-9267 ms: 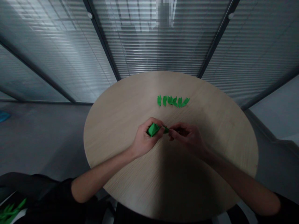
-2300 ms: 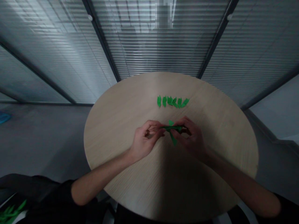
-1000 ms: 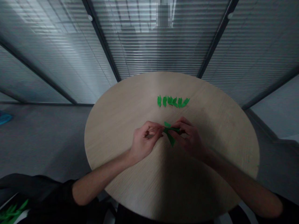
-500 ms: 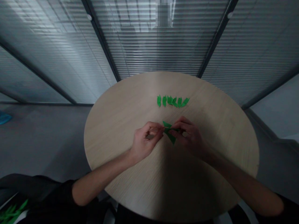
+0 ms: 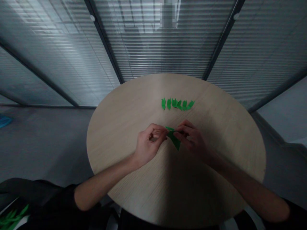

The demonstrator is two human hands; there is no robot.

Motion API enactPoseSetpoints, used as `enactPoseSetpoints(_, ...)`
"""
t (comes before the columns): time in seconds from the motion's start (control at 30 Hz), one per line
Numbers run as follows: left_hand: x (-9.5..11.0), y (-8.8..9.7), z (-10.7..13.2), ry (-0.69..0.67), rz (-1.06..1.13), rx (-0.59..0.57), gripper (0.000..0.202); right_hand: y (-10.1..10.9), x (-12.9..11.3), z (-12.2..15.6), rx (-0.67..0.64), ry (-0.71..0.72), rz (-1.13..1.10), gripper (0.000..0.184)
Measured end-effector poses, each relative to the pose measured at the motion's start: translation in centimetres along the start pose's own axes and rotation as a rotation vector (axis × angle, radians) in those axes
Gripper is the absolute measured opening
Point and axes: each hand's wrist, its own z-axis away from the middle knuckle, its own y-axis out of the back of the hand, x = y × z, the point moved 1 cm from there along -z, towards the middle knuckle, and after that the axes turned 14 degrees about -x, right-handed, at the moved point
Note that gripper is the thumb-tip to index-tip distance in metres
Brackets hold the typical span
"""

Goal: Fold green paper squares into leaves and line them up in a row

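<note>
Green paper [image 5: 174, 137] betw. hands [image 5: 150, 141] [image 5: 193, 140], table edge [image 5: 265, 166] well off.

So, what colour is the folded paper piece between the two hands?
The folded paper piece is bright green, with no visible pattern; the head view shows it best.

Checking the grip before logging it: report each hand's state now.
Left hand: closed, pinching a folded green paper piece.
Right hand: closed, pinching the same piece.
</note>
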Motion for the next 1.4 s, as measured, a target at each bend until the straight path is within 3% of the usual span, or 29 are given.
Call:
enactPoseSetpoints(0.7, -0.29, 0.02, -0.20, 0.040, 0.031, -0.019, 0.011, -0.24, 0.21, 0.12, -0.055, -0.052, -0.010, 0.016)
enactPoseSetpoints(1.4, -0.35, -0.03, -0.31, 0.083, 0.090, -0.060, 0.019, -0.12, -0.14, 0.01, -0.018, -0.055, -0.002, 0.020)
